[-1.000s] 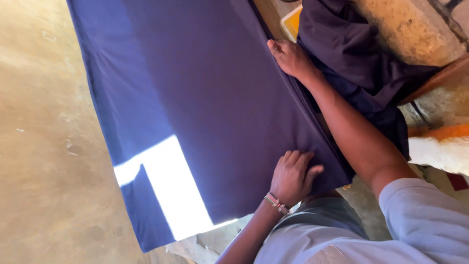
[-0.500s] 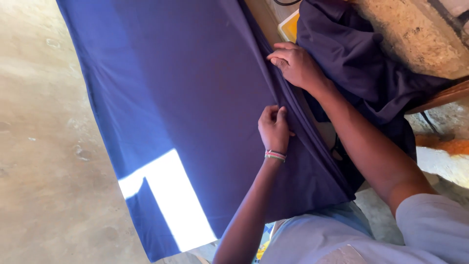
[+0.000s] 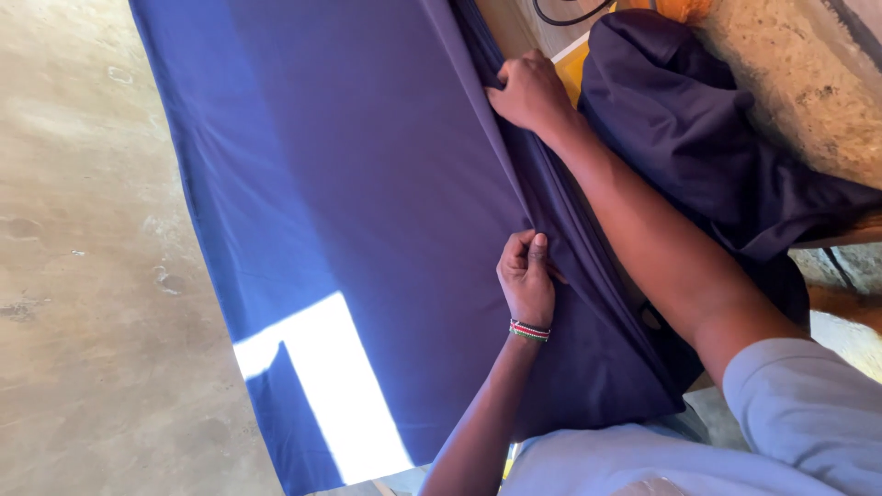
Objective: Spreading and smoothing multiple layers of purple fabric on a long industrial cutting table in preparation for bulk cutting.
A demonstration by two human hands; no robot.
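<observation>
Along the fold, both hands [image 3: 526, 276] [image 3: 530, 92] pinch navy cloth [image 3: 367, 184].

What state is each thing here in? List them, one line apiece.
Navy cloth: spread flat, folded along its right edge, patch of sunlight near the lower end.
Left hand: fingers pinched shut on the fold.
Right hand: gripping the same fold farther up.
Dark garment: bunched in a heap beside the cloth.
Beaded bracelet: worn on the left wrist.
Floor: bare, scuffed.
</observation>
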